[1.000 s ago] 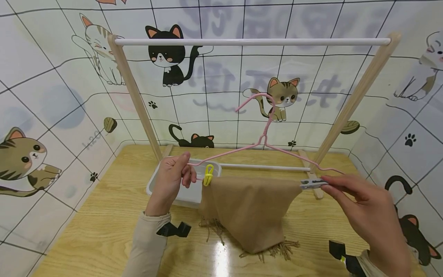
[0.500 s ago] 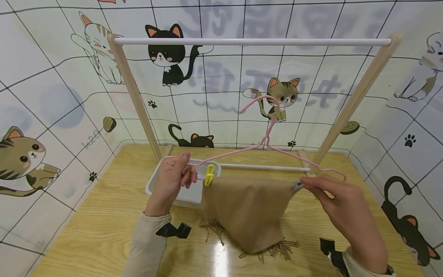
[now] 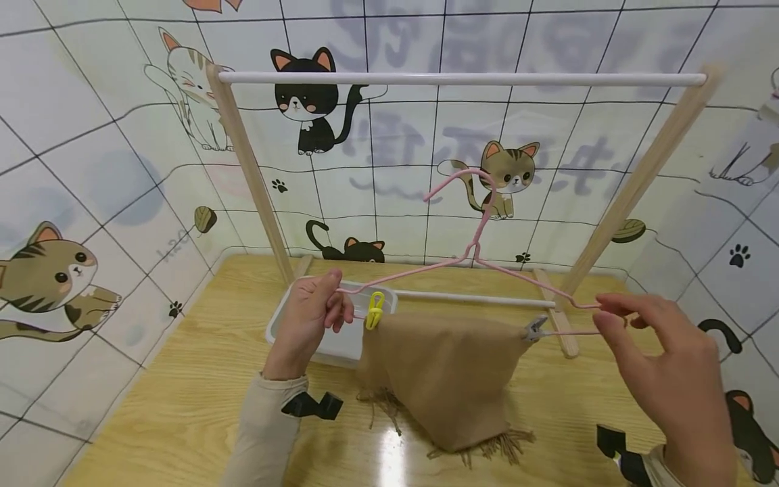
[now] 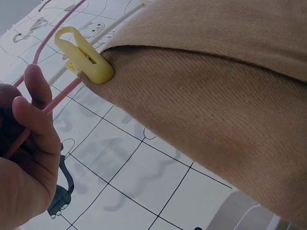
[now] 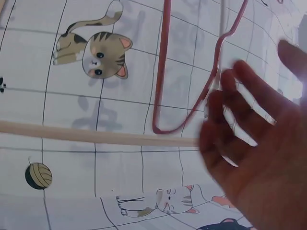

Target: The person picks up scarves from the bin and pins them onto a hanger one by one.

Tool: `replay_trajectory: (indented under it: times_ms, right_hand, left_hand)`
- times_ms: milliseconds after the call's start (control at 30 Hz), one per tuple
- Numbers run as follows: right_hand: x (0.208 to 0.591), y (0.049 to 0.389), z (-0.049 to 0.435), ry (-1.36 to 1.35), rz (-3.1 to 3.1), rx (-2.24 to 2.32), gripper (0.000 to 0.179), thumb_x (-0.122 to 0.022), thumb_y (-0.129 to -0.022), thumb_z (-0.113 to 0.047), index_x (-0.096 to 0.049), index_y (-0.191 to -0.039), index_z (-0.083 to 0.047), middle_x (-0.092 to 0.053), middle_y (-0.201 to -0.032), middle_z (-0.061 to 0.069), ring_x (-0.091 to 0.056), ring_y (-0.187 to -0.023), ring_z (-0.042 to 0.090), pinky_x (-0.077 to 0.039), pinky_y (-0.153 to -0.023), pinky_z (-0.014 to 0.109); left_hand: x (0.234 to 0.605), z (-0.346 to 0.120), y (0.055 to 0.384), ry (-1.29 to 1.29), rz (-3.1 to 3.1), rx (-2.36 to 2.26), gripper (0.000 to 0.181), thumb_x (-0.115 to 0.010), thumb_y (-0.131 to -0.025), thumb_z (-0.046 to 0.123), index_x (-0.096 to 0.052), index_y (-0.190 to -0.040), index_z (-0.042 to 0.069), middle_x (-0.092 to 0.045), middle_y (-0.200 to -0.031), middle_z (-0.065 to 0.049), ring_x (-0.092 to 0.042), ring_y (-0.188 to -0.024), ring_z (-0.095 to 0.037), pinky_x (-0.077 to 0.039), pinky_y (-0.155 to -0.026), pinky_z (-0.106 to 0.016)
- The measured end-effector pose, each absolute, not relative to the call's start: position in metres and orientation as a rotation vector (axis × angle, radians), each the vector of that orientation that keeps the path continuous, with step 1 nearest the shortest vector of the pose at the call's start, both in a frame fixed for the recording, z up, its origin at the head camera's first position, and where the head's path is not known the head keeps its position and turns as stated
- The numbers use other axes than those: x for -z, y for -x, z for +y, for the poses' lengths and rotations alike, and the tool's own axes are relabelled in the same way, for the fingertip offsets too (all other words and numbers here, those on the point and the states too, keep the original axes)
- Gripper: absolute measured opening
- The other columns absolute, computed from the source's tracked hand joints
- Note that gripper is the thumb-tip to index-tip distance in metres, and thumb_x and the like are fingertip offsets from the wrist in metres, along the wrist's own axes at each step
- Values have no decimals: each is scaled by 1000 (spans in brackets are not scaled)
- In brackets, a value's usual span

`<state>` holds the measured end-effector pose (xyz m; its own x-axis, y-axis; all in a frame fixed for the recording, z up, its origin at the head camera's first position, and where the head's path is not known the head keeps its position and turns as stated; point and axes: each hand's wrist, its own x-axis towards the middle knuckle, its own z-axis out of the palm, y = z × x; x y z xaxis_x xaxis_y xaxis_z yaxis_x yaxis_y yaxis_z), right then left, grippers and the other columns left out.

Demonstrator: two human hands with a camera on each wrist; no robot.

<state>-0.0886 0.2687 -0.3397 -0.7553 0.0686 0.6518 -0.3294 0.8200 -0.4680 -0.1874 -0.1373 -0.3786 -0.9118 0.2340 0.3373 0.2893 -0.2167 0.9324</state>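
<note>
My left hand (image 3: 307, 318) grips the left end of a pink wire hanger (image 3: 426, 266), its fingers curled round the wire. Over the hanger's lower bar hangs a brown fringed scarf (image 3: 447, 379). A yellow clothespin (image 4: 86, 57) pins the scarf's left corner to the bar, close to my left fingers. At the scarf's right corner a grey clothespin (image 3: 535, 328) sits on the bar. My right hand (image 3: 675, 358) is at the hanger's right end, thumb and fingers apart. In the right wrist view its fingers (image 5: 242, 103) are loosely bent beside the wire and hold nothing.
A drying rack with a white top rail (image 3: 462, 79) and wooden legs (image 3: 252, 176) stands behind the hanger on the wooden table (image 3: 176, 406). Behind my left hand is a white plastic basin (image 3: 335, 352). A cat-print backdrop (image 3: 395, 196) encloses the back and sides.
The right hand moved left with the grey clothespin to the scarf's right corner, then let go and moved right to the hanger's end. The left hand kept its grip.
</note>
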Motion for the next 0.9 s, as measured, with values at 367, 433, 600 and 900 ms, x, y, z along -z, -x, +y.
replay_trajectory:
  times_ms: [367, 433, 600, 900]
  right_hand:
    - [325, 127, 307, -417, -2675, -794, 25, -60, -105, -23, -70, -127, -22, -67, -119, -9, -52, -97, -11, -46, -69, 20]
    - [329, 132, 310, -498, -2723, -908, 24, -54, -108, -20, -73, -122, -18, -70, -112, -12, -59, -93, -7, -51, -70, 20]
    - [338, 137, 316, -806, -2823, -1376, 44, -30, -113, -10, -74, -113, -5, -74, -91, -1, -66, -72, 15, -54, -52, 30]
    - [347, 122, 317, -846, -2680, -1484, 52, -28, -112, -4, -57, -70, -9, -73, -77, 3, -41, -44, 20, -36, -39, 30]
  left_hand:
    - [378, -132, 186, 663, -1940, 2331, 59, -46, -110, 28, -34, -57, 4, -53, -47, 1, -51, -46, -13, -43, -46, -24]
    - [379, -132, 185, 684, -1938, 2333, 60, -46, -110, 28, -33, -56, 3, -53, -47, 1, -51, -47, -13, -44, -46, -25]
    - [376, -134, 183, 703, -1952, 2330, 60, -47, -109, 29, -32, -57, 3, -48, -45, 0, -53, -48, -16, -46, -48, -27]
    - [365, -146, 183, 684, -2184, 2197, 58, -44, -110, 39, -53, -67, 1, -65, -64, -3, -67, -68, -21, -57, -64, -34]
